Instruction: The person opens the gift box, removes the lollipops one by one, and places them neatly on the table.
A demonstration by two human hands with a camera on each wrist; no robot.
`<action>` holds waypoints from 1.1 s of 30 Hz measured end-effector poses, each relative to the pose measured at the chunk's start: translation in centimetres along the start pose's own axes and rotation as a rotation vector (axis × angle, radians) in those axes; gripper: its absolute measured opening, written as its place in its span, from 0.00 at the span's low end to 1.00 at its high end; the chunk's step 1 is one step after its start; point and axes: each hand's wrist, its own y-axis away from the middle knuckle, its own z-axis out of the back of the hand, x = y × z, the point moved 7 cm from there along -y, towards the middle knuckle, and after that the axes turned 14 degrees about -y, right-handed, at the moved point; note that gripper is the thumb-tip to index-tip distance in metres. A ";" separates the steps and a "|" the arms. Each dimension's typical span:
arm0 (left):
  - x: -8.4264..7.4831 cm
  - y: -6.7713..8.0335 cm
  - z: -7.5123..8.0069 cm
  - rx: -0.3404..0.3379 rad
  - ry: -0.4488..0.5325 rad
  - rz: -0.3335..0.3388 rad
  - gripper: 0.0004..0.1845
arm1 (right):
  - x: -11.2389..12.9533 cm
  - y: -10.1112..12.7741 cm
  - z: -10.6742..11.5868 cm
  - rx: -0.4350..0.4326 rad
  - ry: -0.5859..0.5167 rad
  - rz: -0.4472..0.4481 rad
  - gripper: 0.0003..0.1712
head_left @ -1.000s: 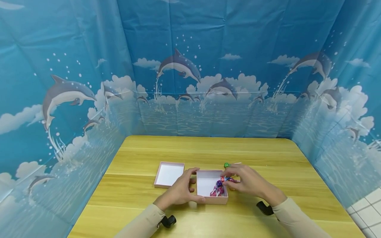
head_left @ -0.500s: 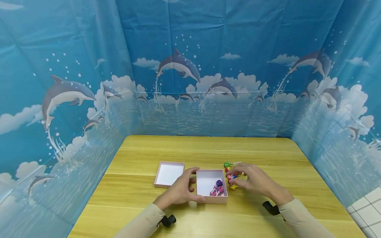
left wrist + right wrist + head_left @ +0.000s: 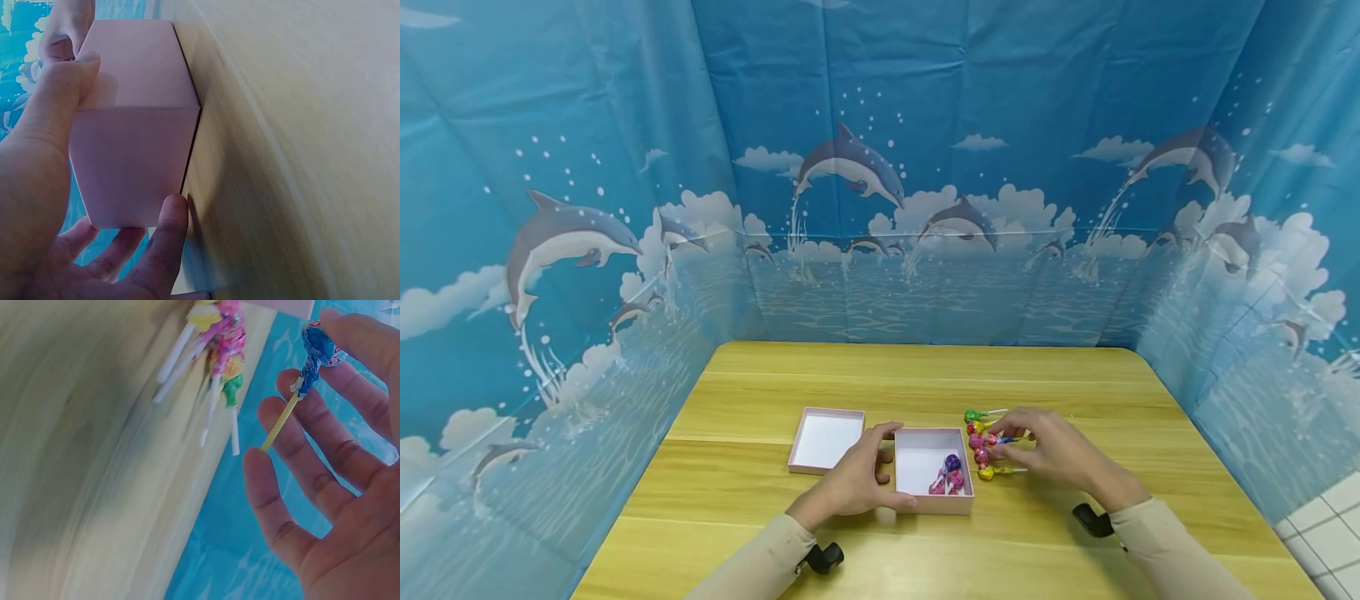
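- Head view: the left hand [image 3: 857,483] grips the open pink box [image 3: 934,472] by its left wall, steadying it on the counter [image 3: 925,379]; 2 or 3 wrapped sweets already lie inside
- Right hand [image 3: 1051,450] hovers over the lollipops [image 3: 983,442] just right of the box, pinching a blue-wrapped lollipop [image 3: 315,353] between thumb and fingers
- Judged step: fetching another sweet; next calls for carrying it left over the box wall and letting go
- Lid [image 3: 826,439] lies upturned left of the box

- Setting: staged recording booth, not a lived-in room.
- Wooden table [image 3: 925,375], enclosed behind and on both sides by dolphin-print backdrop sheeting [image 3: 865,167].
- White tiled floor [image 3: 1330,517], right of table.
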 end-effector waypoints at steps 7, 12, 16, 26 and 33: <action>0.1 0.0 0.0 -0.003 -0.004 0.000 0.64 | -1.6 0.0 0.1 -0.010 0.014 -0.042 0.13; 0.1 0.0 -0.1 -0.004 -0.011 0.001 0.64 | -2.5 -0.1 0.5 -0.015 0.027 -0.068 0.12; 0.1 0.0 0.0 -0.003 -0.016 0.003 0.64 | -3.0 -0.3 0.7 -0.024 0.030 -0.067 0.11; 0.1 0.0 0.0 -0.002 -0.010 0.000 0.64 | -4.1 -0.4 1.2 -0.060 0.022 -0.071 0.13; 0.0 0.1 0.0 0.001 -0.011 0.003 0.64 | -5.1 -0.5 1.5 -0.059 0.026 -0.094 0.13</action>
